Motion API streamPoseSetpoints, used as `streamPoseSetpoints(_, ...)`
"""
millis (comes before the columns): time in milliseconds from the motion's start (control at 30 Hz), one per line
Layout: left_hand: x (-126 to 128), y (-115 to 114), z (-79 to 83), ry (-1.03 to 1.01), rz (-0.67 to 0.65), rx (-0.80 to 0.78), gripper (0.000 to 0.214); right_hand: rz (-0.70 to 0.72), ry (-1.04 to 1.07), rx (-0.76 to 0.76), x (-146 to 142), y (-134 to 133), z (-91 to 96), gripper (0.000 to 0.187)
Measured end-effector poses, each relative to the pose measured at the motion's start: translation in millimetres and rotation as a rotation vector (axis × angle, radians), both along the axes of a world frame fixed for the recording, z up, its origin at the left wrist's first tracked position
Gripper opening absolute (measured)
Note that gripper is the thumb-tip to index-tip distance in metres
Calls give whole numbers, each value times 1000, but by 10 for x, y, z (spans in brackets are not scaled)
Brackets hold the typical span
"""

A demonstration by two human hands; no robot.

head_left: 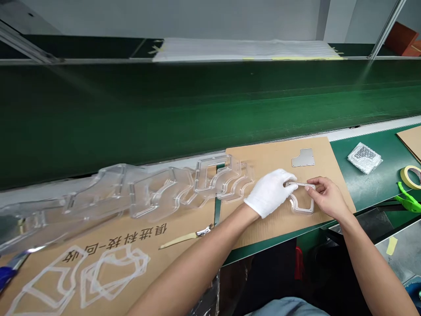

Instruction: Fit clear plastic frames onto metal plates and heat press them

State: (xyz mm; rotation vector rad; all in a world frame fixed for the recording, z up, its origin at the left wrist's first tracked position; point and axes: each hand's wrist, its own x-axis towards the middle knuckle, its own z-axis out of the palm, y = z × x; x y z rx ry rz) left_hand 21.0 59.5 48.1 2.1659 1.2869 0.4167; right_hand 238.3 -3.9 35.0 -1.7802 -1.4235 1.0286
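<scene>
My left hand (271, 191), in a white glove, pinches the top left corner of a clear plastic frame (301, 202) that lies on a brown cardboard sheet (279, 153). My bare right hand (325, 195) pinches the frame's top right edge with its fingertips. A small grey metal plate (303, 158) of a similar outline rests on the cardboard just beyond the hands.
A row of clear plastic frames (131, 193) lies to the left. Thin white frame strips (98, 272) and a knife (184, 238) rest on a printed cardboard sheet. A bagged part (364, 157), tape roll (411, 175) and green tool (408, 199) sit at right. A green conveyor belt (197, 105) runs behind.
</scene>
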Motion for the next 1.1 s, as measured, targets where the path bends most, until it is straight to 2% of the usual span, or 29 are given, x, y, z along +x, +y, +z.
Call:
streamPoseSetpoints(367,22,35,-18,-90,-27,-31,22,-7,-19,1,-57,87,26,33)
streamPoseSetpoints(533,-42,38,-8,-169,80,-107,25,-20,27,-16,-88,139,15,29)
streamPoseSetpoints(700,-61,51,6,-210,155,-202,22,26,-81,44,-177,189,30,26)
streamPoseSetpoints(833,-56,83,-5,-226,170,-272,20,28,-104,26,-239,229,40,24)
streamPoseSetpoints(1000,-91,90,-35,-293,200,-280,26,53,-101,31,-279,252,51,22)
streamPoseSetpoints(1100,-96,78,-56,-309,211,-310,23,42,-136,16,-309,273,59,25)
